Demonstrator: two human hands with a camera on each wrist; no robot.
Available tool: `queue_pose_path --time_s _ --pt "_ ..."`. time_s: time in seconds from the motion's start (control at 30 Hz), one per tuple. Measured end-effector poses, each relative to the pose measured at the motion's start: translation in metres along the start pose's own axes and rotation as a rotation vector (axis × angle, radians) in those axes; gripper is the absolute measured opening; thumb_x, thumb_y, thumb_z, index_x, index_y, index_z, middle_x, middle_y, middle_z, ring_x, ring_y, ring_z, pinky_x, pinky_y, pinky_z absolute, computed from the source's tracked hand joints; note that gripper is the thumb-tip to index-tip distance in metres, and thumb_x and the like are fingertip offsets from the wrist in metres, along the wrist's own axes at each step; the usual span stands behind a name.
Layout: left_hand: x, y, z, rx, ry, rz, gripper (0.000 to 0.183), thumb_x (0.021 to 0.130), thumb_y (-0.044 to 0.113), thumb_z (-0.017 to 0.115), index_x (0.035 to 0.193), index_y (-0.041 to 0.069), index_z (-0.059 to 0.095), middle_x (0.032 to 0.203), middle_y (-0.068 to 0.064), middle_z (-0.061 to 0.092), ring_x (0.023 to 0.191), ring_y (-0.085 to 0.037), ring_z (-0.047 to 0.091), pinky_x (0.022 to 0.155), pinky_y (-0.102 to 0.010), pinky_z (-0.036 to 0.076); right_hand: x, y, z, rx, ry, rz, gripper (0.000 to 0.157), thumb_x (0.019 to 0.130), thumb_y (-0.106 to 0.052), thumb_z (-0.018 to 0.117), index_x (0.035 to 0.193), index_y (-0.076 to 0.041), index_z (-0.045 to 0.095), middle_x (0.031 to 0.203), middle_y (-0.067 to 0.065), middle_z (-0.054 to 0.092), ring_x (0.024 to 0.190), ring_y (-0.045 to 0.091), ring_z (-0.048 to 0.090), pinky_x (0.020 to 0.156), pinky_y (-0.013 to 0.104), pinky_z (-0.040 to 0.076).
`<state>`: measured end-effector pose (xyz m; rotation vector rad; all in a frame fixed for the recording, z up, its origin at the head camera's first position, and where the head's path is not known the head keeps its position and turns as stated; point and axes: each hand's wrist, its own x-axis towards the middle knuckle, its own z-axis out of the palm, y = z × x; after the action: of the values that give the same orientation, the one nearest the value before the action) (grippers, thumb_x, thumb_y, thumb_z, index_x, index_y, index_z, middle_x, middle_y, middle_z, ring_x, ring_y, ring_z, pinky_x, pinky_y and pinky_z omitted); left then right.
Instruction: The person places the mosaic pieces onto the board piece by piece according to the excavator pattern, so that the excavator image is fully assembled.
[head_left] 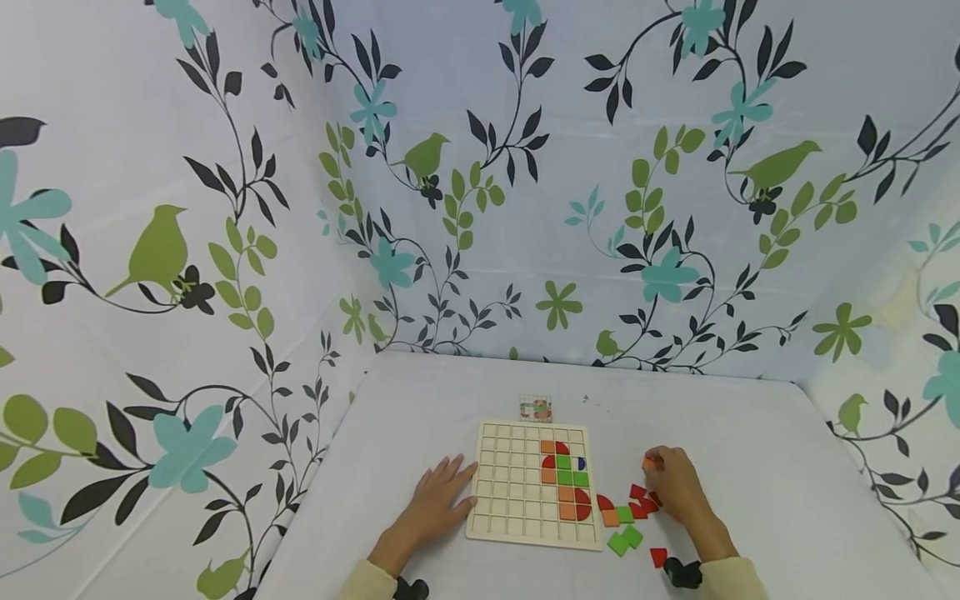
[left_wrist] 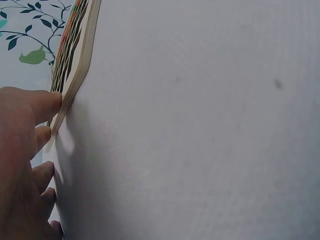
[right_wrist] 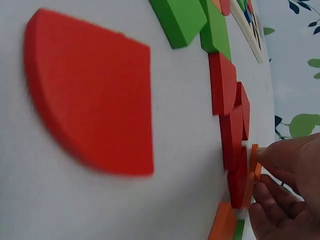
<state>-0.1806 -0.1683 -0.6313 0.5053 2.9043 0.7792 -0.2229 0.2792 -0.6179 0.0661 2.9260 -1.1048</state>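
Note:
A pale wooden grid board (head_left: 506, 507) lies on the table, with orange, red, green and blue pieces set in cells toward its right side. My left hand (head_left: 435, 504) lies at the board's left edge, its fingers spread and the thumb and a fingertip touching the rim. To the right of the board, my right hand (head_left: 677, 483) pinches an orange piece (right_wrist: 254, 156) between thumb and fingers. Loose red pieces (head_left: 638, 509) lie just beside that hand. The right wrist view shows a red quarter-round piece (right_wrist: 95, 95) up close.
Green squares (head_left: 618, 544) and an orange piece (head_left: 611, 517) lie by the board's lower right edge. One red piece (head_left: 658, 557) sits apart near the right wrist. Behind the board is a small patterned card (head_left: 536, 408). Printed cloth (head_left: 480, 208) hangs around the white table.

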Motion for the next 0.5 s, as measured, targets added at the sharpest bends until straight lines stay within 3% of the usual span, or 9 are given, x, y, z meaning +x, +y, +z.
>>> queue_pose_path --time_s 0.5 --pt "-0.003 0.006 -0.004 -0.019 -0.005 -0.022 0.060 0.106 0.039 0.062 0.159 0.015 0.048 0.170 -0.017 0.036 0.158 -0.044 0.028 0.125 -0.070 0.020 0.004 -0.012 0.021 -0.059 0.030 -0.085 0.033 0.099 -0.002 0.068 0.130 0.008 0.064 0.125 0.028 0.060 0.112 0.039 0.061 0.102 0.058 0.056"
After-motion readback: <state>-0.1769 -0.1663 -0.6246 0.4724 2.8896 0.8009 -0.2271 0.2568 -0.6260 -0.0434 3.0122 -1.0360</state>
